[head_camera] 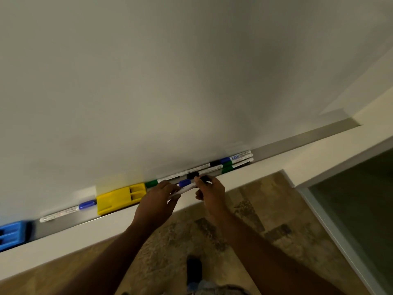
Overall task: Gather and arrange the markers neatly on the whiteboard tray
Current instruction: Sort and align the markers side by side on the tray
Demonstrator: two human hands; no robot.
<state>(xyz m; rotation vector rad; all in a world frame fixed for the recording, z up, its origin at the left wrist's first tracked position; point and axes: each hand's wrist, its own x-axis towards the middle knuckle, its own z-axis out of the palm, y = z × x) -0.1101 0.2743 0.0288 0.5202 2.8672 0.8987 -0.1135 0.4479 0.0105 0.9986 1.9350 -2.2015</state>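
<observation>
Both bare forearms reach up and forward from the bottom of the view, converging (wrists nearly level). The left hand (158, 195) is turned palm down, fingers curled closed around a thin shaft. The right hand (211, 193) sits just beside it, fingertips (198, 180) pinched together at the top.

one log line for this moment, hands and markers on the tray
left hand: holds blue-capped marker | right hand: pinches black-capped marker | tray: marker bunch right, yellow eraser, lone blue marker left
</observation>
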